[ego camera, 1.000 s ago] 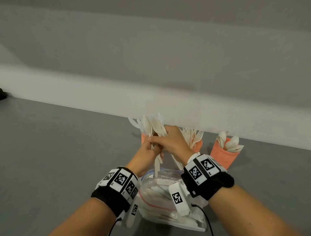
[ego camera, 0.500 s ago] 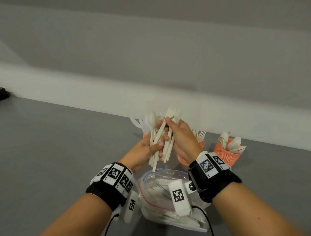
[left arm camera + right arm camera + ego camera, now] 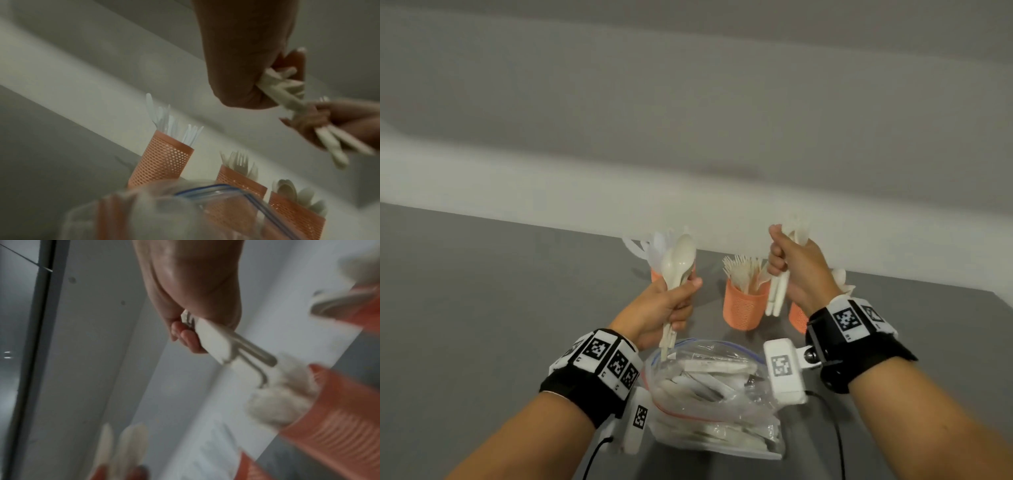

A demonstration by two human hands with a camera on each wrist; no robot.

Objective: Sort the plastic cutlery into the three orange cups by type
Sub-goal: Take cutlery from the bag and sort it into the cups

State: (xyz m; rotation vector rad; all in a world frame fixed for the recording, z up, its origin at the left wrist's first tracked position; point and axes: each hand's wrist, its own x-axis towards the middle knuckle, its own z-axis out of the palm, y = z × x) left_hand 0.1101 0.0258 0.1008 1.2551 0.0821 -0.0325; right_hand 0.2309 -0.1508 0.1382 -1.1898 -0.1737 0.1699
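- A small bunch of cream plastic spoons (image 3: pixel 678 265) is held upright in the left hand (image 3: pixel 664 310), whose fingers are curled round the handles above the mouth of a clear zip-top plastic bag (image 3: pixel 714 394) lying near on the grey tabletop (image 3: pixel 482 308).
- A second bunch of cream plastic cutlery (image 3: pixel 779 291) is clenched in the right hand (image 3: pixel 796 270), raised above the gap between the middle and right cups; fork tines seem to show at its top, but the type cannot be told for certain.
- Three orange perforated plastic cups stand in a far row: the left cup (image 3: pixel 162 160) is filled with paler knives, the middle cup (image 3: pixel 744 306) with forks, and the right cup (image 3: pixel 798 317), largely hidden behind the right wrist, with spoons.
- A mixed bunch could be dropped into one cup if the pieces held in the right hand are not all of one kind.
- The light cups could be tipped if handles are pushed against a rim or against cutlery already crowded inside.
- The spoons would have to be carried across to the right cup; the middle cup or the right forearm might be struck on the way.
- Pieces could be let slip from either loosely bundled grip and be scattered on the tabletop.
- The bag, still holding much cutlery, could be dragged by the wrist cables.
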